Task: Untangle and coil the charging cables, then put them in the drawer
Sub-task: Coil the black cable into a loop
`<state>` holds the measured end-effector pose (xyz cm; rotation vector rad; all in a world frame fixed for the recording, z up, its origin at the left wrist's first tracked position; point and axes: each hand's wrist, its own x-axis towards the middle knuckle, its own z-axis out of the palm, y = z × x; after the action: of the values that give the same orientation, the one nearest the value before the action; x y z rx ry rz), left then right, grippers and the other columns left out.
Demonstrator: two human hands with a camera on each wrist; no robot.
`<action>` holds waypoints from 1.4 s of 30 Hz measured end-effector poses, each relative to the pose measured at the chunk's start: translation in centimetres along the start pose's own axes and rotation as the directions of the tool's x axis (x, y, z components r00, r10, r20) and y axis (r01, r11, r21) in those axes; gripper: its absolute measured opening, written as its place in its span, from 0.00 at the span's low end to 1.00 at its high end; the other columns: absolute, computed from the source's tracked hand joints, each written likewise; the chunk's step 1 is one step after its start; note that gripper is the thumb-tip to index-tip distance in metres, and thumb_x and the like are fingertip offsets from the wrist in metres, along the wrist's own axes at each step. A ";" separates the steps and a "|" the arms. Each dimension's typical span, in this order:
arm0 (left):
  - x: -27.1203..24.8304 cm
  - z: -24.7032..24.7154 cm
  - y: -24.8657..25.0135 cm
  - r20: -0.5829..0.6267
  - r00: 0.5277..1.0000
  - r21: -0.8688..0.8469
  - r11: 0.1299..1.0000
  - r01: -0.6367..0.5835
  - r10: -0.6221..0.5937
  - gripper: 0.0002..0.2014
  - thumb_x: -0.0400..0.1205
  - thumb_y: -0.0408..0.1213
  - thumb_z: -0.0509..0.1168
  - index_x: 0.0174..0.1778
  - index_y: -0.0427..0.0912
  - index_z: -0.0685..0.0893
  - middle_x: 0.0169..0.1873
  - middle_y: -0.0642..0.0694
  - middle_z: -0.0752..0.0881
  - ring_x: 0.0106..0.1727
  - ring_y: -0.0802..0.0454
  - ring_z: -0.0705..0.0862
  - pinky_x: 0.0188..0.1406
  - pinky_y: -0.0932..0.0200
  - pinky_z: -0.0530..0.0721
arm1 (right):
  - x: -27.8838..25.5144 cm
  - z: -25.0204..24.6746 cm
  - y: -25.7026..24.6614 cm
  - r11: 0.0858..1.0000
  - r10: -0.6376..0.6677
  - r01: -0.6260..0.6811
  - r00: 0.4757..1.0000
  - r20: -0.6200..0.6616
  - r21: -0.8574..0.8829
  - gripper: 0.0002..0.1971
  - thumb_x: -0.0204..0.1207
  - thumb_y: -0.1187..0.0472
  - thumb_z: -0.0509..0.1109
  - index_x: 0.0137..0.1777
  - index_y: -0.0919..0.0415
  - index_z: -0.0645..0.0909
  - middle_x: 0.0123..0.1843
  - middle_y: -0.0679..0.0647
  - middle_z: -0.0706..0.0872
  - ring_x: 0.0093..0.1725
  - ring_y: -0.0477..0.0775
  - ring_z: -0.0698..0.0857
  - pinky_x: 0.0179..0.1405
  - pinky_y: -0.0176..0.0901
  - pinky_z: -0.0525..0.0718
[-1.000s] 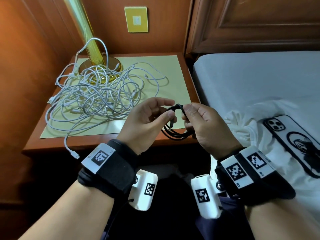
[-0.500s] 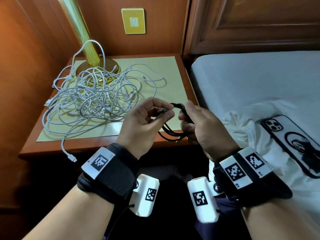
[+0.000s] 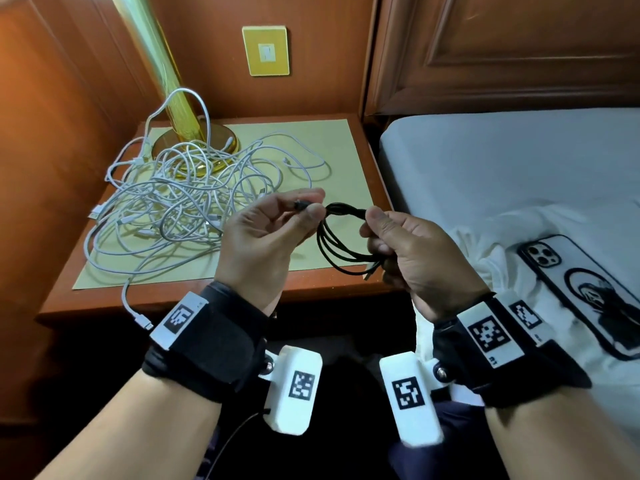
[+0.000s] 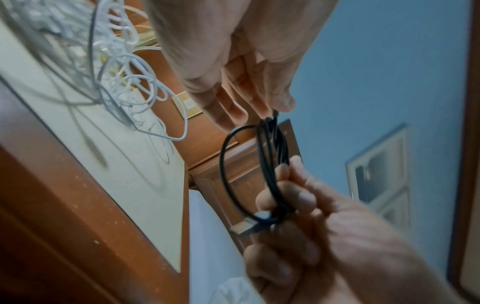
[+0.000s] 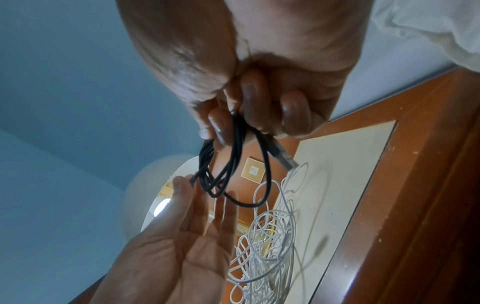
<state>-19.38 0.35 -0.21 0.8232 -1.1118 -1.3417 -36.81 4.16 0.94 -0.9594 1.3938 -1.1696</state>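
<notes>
Step in hand, as I read it: finishing the coil on the black cable (image 3: 341,239), free end still to be tucked.

To do it well: keep the loops pinned together in the right hand (image 3: 415,254), wrap the loose end around the bundle near the top and pass the plug through a loop so the coil holds. Don't pull hard on the plug (image 3: 300,205); that'll collapse the loops. Keep the USB connector (image 5: 284,157) lying along the bundle, not sticking out, or it will snag in the drawer.

Hands:
- left hand (image 3: 263,237): thumb and forefinger pinch the small plug end of the black cable; the other fingers (image 4: 231,115) are nearly straight, loose.
- right hand: fingers curled round the coil, gripping several loops at once, USB connector poking out below the fingers.

Black cable is held in the air between both hands, over the front edge of the bench (image 3: 242,299). White cables (image 3: 180,206) lie tangled on the bench around the lamp base (image 3: 162,143), untouched. Drawer not visible in any view.
</notes>
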 end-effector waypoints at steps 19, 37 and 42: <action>-0.5 0.0 0.5 0.023 0.986 0.243 0.958 0.153 -0.163 0.06 0.88 0.30 0.63 0.45 0.36 0.78 0.43 0.35 0.91 0.48 0.40 0.93 0.41 0.46 0.91 | 0.6 0.7 1.4 0.953 -0.216 0.206 0.976 -0.020 -0.220 0.16 0.84 0.43 0.64 0.45 0.53 0.84 0.27 0.44 0.79 0.31 0.44 0.77 0.42 0.43 0.79; -0.4 0.4 0.2 0.027 0.984 0.126 0.978 0.169 -0.174 0.07 0.85 0.33 0.67 0.47 0.32 0.80 0.43 0.26 0.84 0.29 0.46 0.83 0.45 0.33 0.89 | 0.4 1.4 2.6 0.676 -0.522 0.397 0.852 -0.023 -0.621 0.07 0.78 0.57 0.76 0.55 0.49 0.88 0.47 0.44 0.82 0.40 0.34 0.79 0.41 0.22 0.75; -0.2 0.4 0.0 -0.018 0.995 0.214 0.971 0.104 -0.103 0.09 0.86 0.32 0.67 0.48 0.28 0.78 0.39 0.40 0.81 0.31 0.47 0.82 0.38 0.45 0.88 | 0.3 1.6 2.2 0.663 -0.492 0.363 0.870 -0.016 -0.655 0.03 0.80 0.57 0.74 0.49 0.54 0.84 0.46 0.43 0.83 0.38 0.33 0.78 0.37 0.21 0.71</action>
<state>-19.73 0.65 -0.10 1.0553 -1.2374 -1.3177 -35.23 4.12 -1.24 -1.7846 1.8414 -1.1598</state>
